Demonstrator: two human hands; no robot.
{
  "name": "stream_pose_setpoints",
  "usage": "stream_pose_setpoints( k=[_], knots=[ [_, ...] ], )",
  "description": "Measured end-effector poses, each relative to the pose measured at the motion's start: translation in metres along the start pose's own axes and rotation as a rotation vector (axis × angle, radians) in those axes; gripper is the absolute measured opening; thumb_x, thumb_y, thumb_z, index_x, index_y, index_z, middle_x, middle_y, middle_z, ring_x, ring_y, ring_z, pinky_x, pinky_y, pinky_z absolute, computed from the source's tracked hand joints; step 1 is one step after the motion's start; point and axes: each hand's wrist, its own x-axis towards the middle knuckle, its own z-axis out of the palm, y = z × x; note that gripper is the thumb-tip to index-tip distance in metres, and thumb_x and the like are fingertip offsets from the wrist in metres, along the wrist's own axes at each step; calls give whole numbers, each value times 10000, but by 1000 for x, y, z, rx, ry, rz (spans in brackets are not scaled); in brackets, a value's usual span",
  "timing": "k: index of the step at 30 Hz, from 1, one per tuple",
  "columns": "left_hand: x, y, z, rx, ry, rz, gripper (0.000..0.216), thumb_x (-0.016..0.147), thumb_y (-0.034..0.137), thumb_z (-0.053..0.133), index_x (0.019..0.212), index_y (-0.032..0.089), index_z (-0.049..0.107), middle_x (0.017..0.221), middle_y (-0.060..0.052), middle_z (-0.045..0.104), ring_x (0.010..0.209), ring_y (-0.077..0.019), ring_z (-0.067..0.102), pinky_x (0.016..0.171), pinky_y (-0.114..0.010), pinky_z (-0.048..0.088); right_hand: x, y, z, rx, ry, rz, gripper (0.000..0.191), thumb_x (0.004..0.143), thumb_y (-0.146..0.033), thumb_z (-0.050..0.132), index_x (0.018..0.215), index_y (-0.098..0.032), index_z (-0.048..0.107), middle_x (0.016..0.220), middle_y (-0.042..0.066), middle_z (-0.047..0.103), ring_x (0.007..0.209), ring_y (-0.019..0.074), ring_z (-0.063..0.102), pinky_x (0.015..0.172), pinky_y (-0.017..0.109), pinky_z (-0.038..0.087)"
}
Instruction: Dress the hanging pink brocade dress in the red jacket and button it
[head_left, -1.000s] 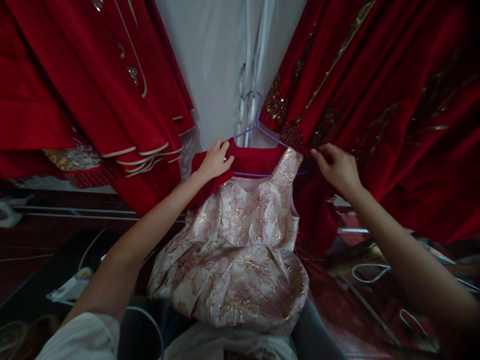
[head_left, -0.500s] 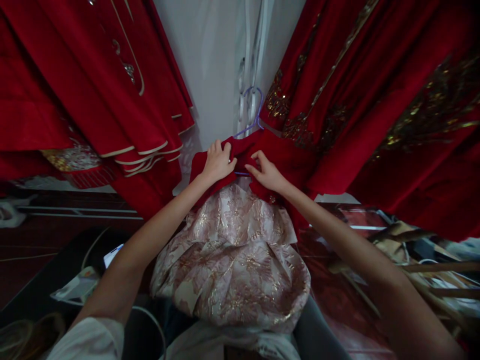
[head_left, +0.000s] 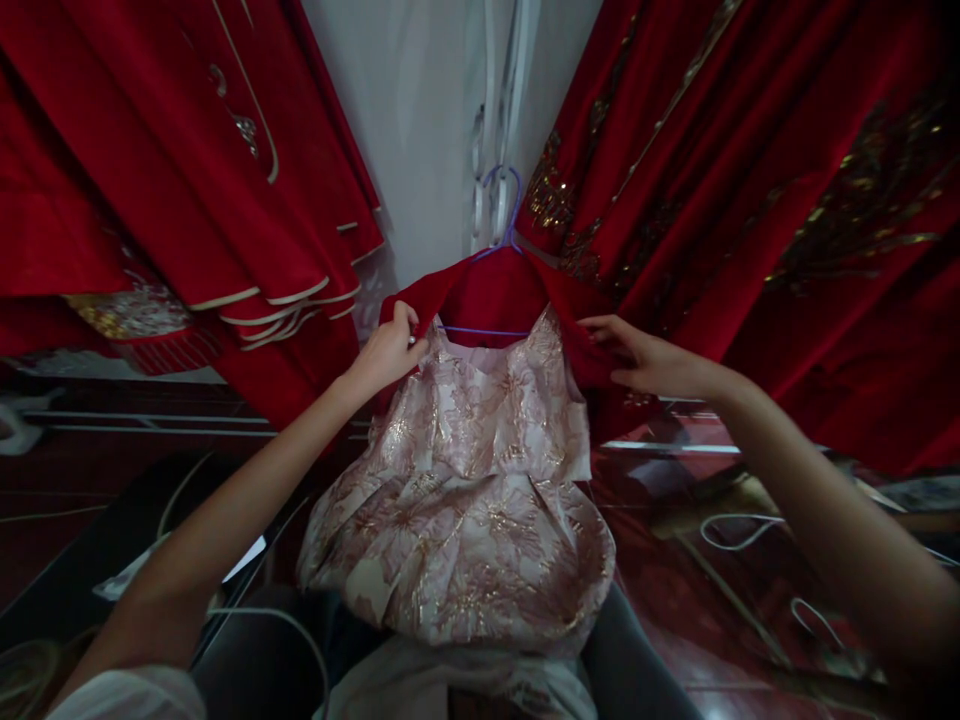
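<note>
Both hands, left [head_left: 386, 350] and right [head_left: 649, 362], outstretched, pinch the red jacket [head_left: 499, 292] (over a brocade dress [head_left: 480, 480]).

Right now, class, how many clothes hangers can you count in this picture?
3. A purple hanger hangs at centre, carrying the red jacket and floral dress; two white hangers lie at lower right, one above the other. More may be hidden among the garments.

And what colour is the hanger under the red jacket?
Purple hanger, seen in the head view.

No readable text, label or number anywhere
</note>
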Motion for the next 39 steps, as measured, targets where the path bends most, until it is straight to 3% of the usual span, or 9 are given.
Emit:
stream_pose_setpoints(
  k=[3, 6, 9, 15, 19, 26, 31, 39],
  knots=[
    [-1, 5, 7, -71, 8, 90, 262, 818, 157, 479, 1070, 192, 415, 963, -83, 600, 818, -193, 629, 764, -341, 512, 9, -3, 11, 197, -59, -18, 608, 690, -162, 604, 1270, -255, 448, 1019, 39, 614, 936, 188, 619, 801, 344, 543],
    [3, 24, 18, -140, 42, 140, 192, 896, 179, 410, 1086, 179, 429, 1058, -113, 612, 939, -206, 634, 843, -356, 499, 36, -1, 43, 340, 109, -75, 404, 682, -214, 658, 1059, -226, 516, 918, 20, 599, 821, 156, 606, 790, 334, 535],
    [11, 49, 32, -187, 75, 76, 171, 949, 232, 391, 1094, 171, 456, 1021, -121, 644, 905, -221, 656, 814, -358, 505, 70, -5, 80, 431, 272, -104, 286, 670, -250, 678, 910, -215, 526, 919, 32, 602, 814, 158, 605, 835, 357, 525],
    [16, 80, 52, -237, 135, -34, 192, 924, 173, 441, 1098, 173, 521, 942, -104, 677, 874, -237, 674, 787, -359, 519, 105, -17, 124, 532, 376, -162, 161, 705, -292, 603, 830, -224, 529, 910, 35, 614, 914, 175, 605, 958, 366, 483],
    [9, 72, 56, -286, 188, 9, 203, 888, 189, 532, 1080, 179, 598, 1019, -89, 658, 927, -205, 653, 848, -346, 522, 96, -16, 126, 590, 377, -128, 271, 720, -338, 646, 939, -238, 521, 947, 33, 630, 939, 173, 625, 951, 351, 492],
    [8, 63, 68, -617, 263, -104, 323, 789, 153, 663, 1078, 210, 530, 864, -8, 667, 777, -115, 656, 724, -251, 548, 89, -19, 125, 557, 457, -136, 303, 768, -461, 684, 930, -235, 563, 944, 45, 670, 856, 175, 650, 868, 349, 534],
    [15, 60, 67, -707, 157, -111, 174, 759, 181, 701, 863, 185, 562, 836, -11, 676, 743, -109, 656, 678, -237, 539, 91, -15, 121, 465, 504, -134, 255, 780, -428, 690, 908, -222, 613, 916, 45, 692, 789, 168, 657, 787, 334, 552],
    [20, 61, 57, -709, 76, -107, 233, 733, 154, 711, 892, 188, 542, 775, 7, 636, 696, -97, 618, 644, -216, 512, 92, -13, 113, 360, 479, -152, 217, 804, -403, 668, 924, -222, 678, 929, 40, 722, 800, 178, 679, 784, 335, 553]
  ],
)
